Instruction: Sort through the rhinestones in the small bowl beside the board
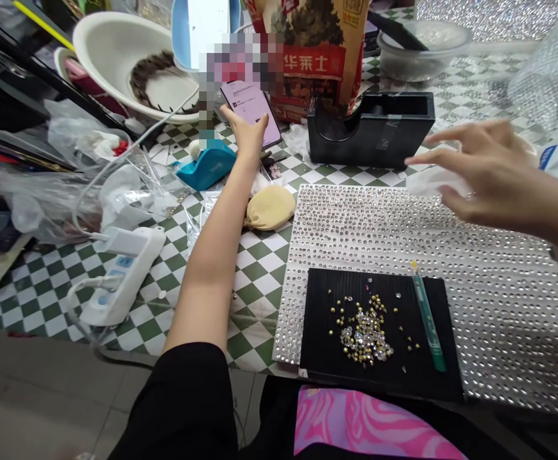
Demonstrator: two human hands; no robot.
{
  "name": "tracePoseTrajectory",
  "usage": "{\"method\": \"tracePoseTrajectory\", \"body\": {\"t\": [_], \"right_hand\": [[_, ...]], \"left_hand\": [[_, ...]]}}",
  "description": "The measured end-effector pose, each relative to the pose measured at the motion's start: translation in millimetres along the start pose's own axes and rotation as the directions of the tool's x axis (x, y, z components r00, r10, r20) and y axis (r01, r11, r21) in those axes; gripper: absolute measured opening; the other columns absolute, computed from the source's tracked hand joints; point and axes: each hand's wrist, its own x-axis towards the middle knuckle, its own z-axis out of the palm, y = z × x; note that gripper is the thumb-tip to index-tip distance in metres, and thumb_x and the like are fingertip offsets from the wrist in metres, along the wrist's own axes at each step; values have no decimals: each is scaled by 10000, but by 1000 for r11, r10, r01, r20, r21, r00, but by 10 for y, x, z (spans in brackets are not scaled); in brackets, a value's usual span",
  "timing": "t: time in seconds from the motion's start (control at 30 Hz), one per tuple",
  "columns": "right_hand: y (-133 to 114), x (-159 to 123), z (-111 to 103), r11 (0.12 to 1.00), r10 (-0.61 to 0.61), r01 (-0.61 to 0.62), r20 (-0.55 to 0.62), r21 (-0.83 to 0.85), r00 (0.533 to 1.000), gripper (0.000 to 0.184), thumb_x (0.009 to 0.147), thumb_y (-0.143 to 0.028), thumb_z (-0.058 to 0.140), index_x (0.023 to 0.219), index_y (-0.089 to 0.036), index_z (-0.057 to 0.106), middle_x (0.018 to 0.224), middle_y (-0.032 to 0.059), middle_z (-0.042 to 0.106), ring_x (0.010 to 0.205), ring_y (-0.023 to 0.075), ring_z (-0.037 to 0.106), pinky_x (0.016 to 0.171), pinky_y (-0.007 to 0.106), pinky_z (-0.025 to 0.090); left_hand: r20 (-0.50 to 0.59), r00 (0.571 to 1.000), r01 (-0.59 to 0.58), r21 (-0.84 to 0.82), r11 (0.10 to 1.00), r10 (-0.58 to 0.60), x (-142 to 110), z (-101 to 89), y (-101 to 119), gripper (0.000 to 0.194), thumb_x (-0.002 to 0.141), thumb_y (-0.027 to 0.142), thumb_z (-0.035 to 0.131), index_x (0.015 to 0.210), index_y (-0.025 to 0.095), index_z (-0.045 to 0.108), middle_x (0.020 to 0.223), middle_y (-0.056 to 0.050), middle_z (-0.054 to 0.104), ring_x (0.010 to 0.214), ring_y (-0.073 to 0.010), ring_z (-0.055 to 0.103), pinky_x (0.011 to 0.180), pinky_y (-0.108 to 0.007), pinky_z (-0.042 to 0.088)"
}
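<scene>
My left hand [249,135] reaches forward to a smartphone [258,110] with a lit pinkish screen, its fingers and thumb about the phone's lower part. My right hand [482,169] hovers over the back right of a board studded with rhinestones [369,230], fingers stretched and apart, nothing visible in it. Below it lies a white, tissue-like piece [432,181]. On the board's near side rests a black ridged tray [322,319] bearing a heap of clear and gold-backed rhinestones [368,335]. A green pen-like stick [428,322] with a yellow tip lies on the tray's right side.
A black tape dispenser [375,137] stands behind the board, with a printed paper bag [308,64] further back. Left are a blue tape dispenser [207,165], a beige pouch [272,207], a white power strip [126,275] with cables and a large white basin [99,54].
</scene>
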Motion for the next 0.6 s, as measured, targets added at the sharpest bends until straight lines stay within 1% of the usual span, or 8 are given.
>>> {"method": "tracePoseTrajectory", "body": {"t": [0.03,0.1,0.2,0.27,0.37,0.43,0.5,0.6], "right_hand": [[43,49,38,998,-44,45,28,-34,999,549,941,-599,371,1418,-411,567,1514,38,445,1478,404,368,1173,752,347],[59,117,83,992,-122,125,70,-30,990,599,963,-507,395,1555,-417,403,1629,-8,301,1544,376,259,1251,708,274],[-93,362,71,977,-213,209,107,46,971,583,1006,-403,438,1570,-477,308,1603,-62,360,1549,252,292,1315,556,292],[-275,696,59,970,-238,230,116,75,964,521,1022,-333,472,1527,-431,388,1529,-45,476,1486,210,400,1303,490,361],[-576,1358,121,962,-214,189,117,195,970,443,1019,-185,503,1444,-309,487,1425,-34,581,1319,128,568,1160,329,524],[-743,1800,223,963,-193,171,89,209,977,378,1019,-100,474,1386,-179,528,1327,-9,635,1225,94,601,1109,302,547],[-861,2180,355,976,-172,155,104,153,980,319,1048,-111,461,1352,-132,556,1296,-14,641,1168,31,584,1129,263,501],[-954,2598,558,989,-133,109,290,99,948,212,1052,-148,458,1019,-49,643,817,-46,665,790,-8,621,910,199,564]], "left_hand": [[-66,996,-52,51,997,56,2,-3,-4,723,778,-162,793,738,289,229,814,38,645,1475,-52,326,1044,-207,264],[-137,982,-117,116,986,132,11,-13,-11,697,778,-127,822,763,292,264,887,36,663,1375,-122,476,1042,-234,317],[-109,986,-123,57,991,129,22,-29,-4,520,1000,110,787,797,280,339,962,27,675,1262,-155,575,1032,-284,390],[-102,989,-109,6,994,109,16,-30,18,410,1106,154,674,835,274,391,987,26,682,1229,-142,605,1014,-296,422],[-107,993,-52,-35,998,48,-4,-23,62,371,1118,31,611,897,276,440,969,35,698,1249,-105,608,965,-279,434],[-103,995,-14,-54,998,9,-9,-23,80,368,1123,-16,576,934,275,453,955,55,701,1214,-86,624,943,-268,440],[-90,996,-4,-80,997,-3,1,-29,80,333,1154,-6,509,973,267,453,982,74,702,1100,-84,656,940,-262,461],[-52,999,-7,-147,989,-1,27,-43,61,279,1205,83,405,984,249,448,989,78,697,992,-92,639,947,-266,486]]}}
